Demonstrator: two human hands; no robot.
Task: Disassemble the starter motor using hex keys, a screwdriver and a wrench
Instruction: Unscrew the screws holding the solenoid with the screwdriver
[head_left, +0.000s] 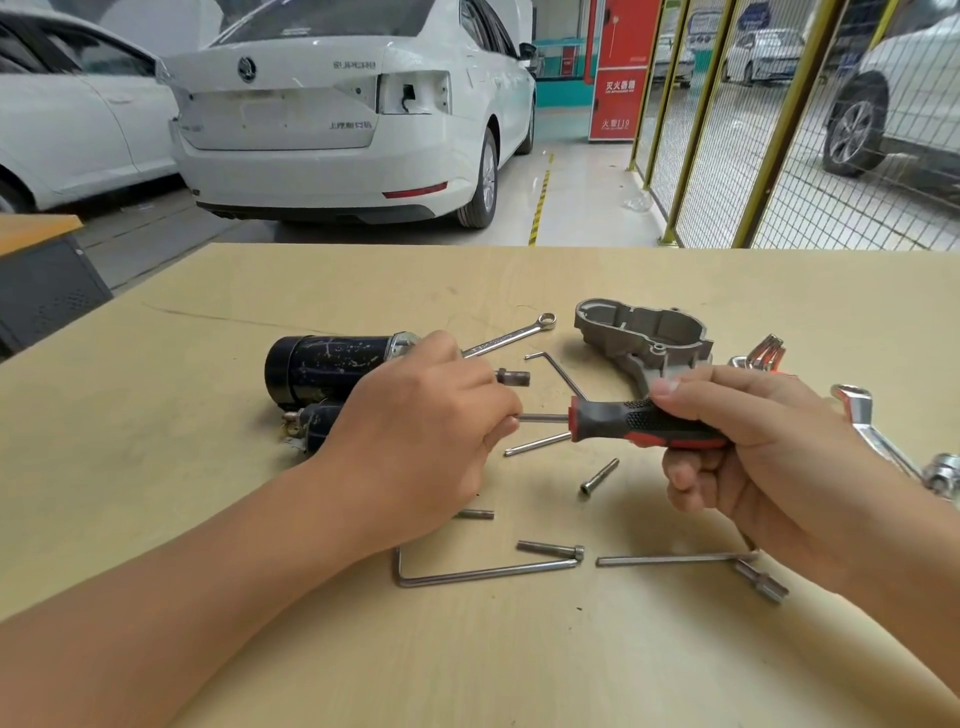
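Starter motor (324, 364): lying left of centre on table (675, 665), under left hand (431, 441) pinching screwdriver (639, 422) shaft; right hand (753, 447) gripping handle. Near table area lying bare.

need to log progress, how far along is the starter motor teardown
Done: the grey cast-metal end housing lies apart from the black cylindrical motor body, with loose bolts on the table. In hand: the right hand grips the red-and-black screwdriver; the left hand pinches its shaft. Left: the body itself.
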